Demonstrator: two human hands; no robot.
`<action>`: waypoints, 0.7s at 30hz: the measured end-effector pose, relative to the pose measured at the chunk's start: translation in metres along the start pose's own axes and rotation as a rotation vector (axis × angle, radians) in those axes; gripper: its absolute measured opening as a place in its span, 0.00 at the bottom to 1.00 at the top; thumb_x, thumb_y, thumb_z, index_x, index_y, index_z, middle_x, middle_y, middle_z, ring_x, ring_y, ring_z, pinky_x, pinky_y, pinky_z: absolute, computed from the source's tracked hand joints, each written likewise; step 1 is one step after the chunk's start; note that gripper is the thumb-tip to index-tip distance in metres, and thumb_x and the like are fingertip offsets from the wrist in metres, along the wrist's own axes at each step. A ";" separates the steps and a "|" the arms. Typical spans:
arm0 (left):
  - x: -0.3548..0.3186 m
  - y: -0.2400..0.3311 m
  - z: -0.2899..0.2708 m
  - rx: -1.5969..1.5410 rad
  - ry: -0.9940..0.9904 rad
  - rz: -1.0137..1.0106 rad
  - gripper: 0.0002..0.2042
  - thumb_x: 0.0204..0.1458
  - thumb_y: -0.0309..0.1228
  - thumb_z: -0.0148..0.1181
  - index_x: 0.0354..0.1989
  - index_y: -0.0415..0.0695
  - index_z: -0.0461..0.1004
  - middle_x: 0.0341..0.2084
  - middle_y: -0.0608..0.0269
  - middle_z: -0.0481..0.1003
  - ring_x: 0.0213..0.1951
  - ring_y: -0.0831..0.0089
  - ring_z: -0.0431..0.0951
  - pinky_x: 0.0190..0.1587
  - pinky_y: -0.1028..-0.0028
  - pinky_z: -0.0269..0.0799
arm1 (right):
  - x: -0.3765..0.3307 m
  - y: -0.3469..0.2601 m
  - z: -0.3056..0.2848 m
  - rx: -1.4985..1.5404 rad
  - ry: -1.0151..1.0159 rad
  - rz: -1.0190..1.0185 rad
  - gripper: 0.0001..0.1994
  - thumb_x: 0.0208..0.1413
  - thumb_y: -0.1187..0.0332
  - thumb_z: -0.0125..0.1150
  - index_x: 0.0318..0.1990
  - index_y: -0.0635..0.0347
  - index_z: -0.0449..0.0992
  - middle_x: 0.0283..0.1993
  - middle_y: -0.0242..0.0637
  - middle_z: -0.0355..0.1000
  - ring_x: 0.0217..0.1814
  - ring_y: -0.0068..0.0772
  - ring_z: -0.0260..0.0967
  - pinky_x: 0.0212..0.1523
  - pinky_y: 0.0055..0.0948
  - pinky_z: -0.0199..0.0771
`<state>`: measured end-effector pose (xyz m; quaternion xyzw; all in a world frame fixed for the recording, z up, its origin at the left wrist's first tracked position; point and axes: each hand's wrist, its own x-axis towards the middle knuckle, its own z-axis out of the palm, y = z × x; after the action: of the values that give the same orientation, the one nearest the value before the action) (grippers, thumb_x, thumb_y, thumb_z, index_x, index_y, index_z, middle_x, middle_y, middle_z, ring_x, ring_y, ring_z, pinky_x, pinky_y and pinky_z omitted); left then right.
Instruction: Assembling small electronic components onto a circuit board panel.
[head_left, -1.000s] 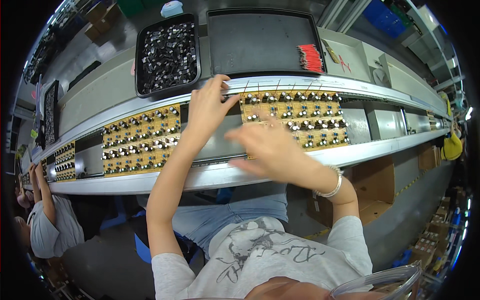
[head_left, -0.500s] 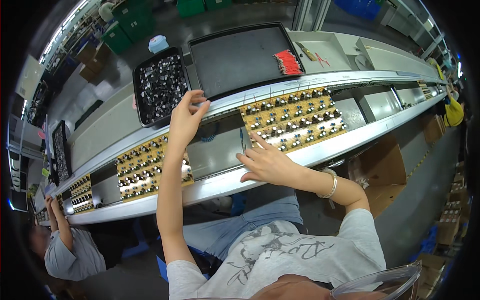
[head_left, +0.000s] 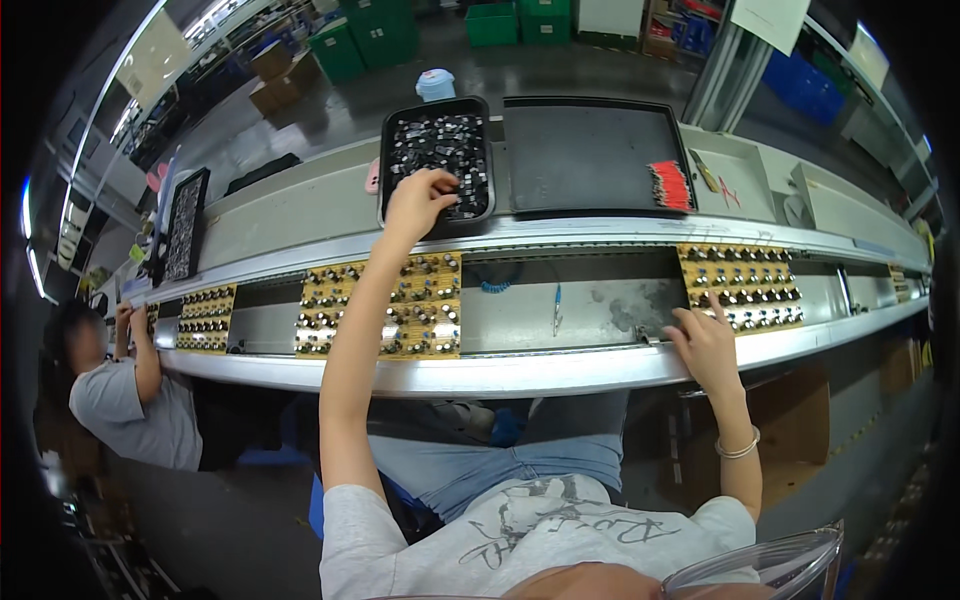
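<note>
My left hand (head_left: pixel 415 205) hovers at the near part of a black tray (head_left: pixel 488 190) filled with small black components (head_left: pixel 435 145). Its fingers are bent, with a gap showing between thumb and fingertips; nothing can be made out in them. Farther right, my right hand (head_left: pixel 708 345) has its fingers apart, and the index finger reaches the near left edge of a yellow circuit board (head_left: pixel 765 285) full of small upright parts. Another populated circuit board (head_left: pixel 425 320) lies on the line below my left forearm, which hides part of it.
A wide black tray (head_left: pixel 590 160) carries a bundle of red-sleeved parts (head_left: pixel 670 185). Pliers (head_left: pixel 705 170) lie to its right. A blue pen-like tool (head_left: pixel 557 310) hangs between the boards. Metal rails (head_left: pixel 520 375) run across. At far left, a co-worker (head_left: pixel 140 400) works beside smaller-looking boards (head_left: pixel 207 318).
The view has swung, so everything appears shifted. My left hand has gone from the tray's near corner to over the components. My right hand and the board beside it are farther right.
</note>
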<state>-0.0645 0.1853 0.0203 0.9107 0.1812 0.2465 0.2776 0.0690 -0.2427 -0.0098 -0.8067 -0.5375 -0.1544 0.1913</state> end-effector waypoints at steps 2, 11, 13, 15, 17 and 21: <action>0.008 0.004 0.007 0.076 -0.034 0.030 0.11 0.40 0.23 0.65 0.35 0.42 0.76 0.27 0.61 0.74 0.26 0.75 0.74 0.33 0.75 0.70 | -0.001 0.001 -0.003 0.013 0.063 -0.006 0.08 0.48 0.68 0.63 0.32 0.63 0.73 0.22 0.36 0.68 0.25 0.36 0.67 0.58 0.44 0.63; 0.010 0.014 0.022 0.534 0.094 0.262 0.08 0.42 0.28 0.63 0.29 0.43 0.71 0.24 0.62 0.73 0.33 0.63 0.74 0.37 0.65 0.67 | 0.023 -0.028 -0.010 0.109 0.244 -0.224 0.03 0.44 0.76 0.63 0.24 0.60 0.74 0.19 0.31 0.67 0.21 0.29 0.65 0.48 0.37 0.70; 0.006 0.012 0.024 0.517 0.126 0.293 0.08 0.43 0.28 0.62 0.30 0.43 0.70 0.24 0.62 0.72 0.33 0.62 0.73 0.37 0.64 0.65 | 0.038 -0.040 -0.007 0.143 0.257 -0.248 0.03 0.44 0.75 0.63 0.23 0.59 0.74 0.18 0.31 0.66 0.21 0.29 0.64 0.47 0.37 0.71; 0.003 0.010 0.021 0.502 0.161 0.321 0.09 0.44 0.28 0.62 0.31 0.43 0.68 0.23 0.62 0.72 0.33 0.62 0.72 0.37 0.64 0.64 | 0.062 -0.060 -0.008 0.250 0.230 -0.325 0.04 0.44 0.74 0.63 0.24 0.58 0.74 0.18 0.30 0.65 0.22 0.29 0.64 0.46 0.36 0.71; 0.002 0.011 0.014 0.297 0.160 0.323 0.10 0.45 0.26 0.61 0.35 0.42 0.68 0.24 0.62 0.72 0.32 0.63 0.73 0.37 0.67 0.66 | 0.091 -0.081 -0.006 0.265 0.212 -0.387 0.04 0.44 0.71 0.64 0.27 0.58 0.74 0.20 0.31 0.66 0.25 0.31 0.65 0.46 0.34 0.70; -0.020 0.011 0.001 0.024 0.306 0.206 0.12 0.46 0.22 0.60 0.40 0.40 0.69 0.25 0.62 0.73 0.32 0.67 0.75 0.37 0.71 0.68 | 0.154 -0.111 0.023 0.306 0.087 -0.429 0.09 0.44 0.71 0.63 0.35 0.58 0.74 0.32 0.36 0.69 0.36 0.37 0.67 0.45 0.35 0.66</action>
<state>-0.0778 0.1669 0.0192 0.8795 0.1300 0.4072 0.2092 0.0247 -0.0687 0.0559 -0.6284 -0.7046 -0.1428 0.2969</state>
